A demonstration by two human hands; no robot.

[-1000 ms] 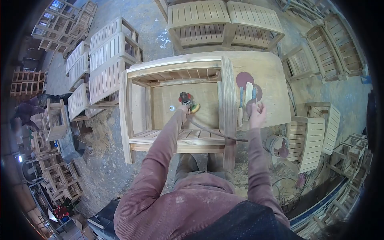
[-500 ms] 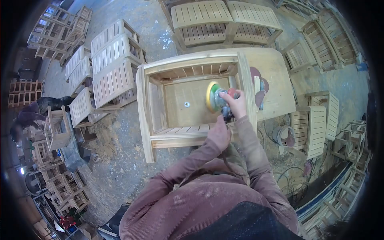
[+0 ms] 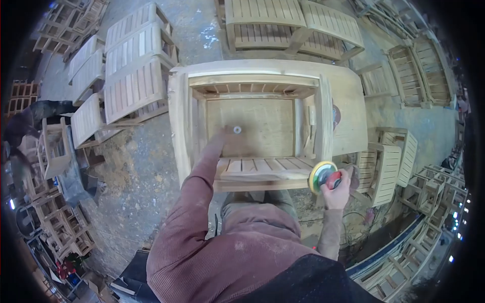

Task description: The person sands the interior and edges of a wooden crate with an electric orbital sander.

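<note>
My right hand (image 3: 337, 191) grips a sander (image 3: 324, 177) with a round yellow-green pad, held off the near right corner of the workpiece. A wooden chair frame (image 3: 179, 116) lies on the workbench (image 3: 348, 101) before me. My left hand (image 3: 221, 136) reaches down inside the frame toward a small round ring (image 3: 237, 130) on the bench top. That hand is blurred and appears to hold nothing; its fingers stretch forward beside the ring.
Sanding discs and a hand tool (image 3: 336, 115) lie on the bench right of the frame. Stacked slatted chairs (image 3: 121, 65) stand left, more chairs (image 3: 293, 25) behind and at the right (image 3: 391, 161). A person (image 3: 30, 121) crouches far left. Sawdust covers the floor.
The sander passed from inside the frame to my right hand, which swung it down to the frame's near right corner. My left hand let go and reached in toward the ring.
</note>
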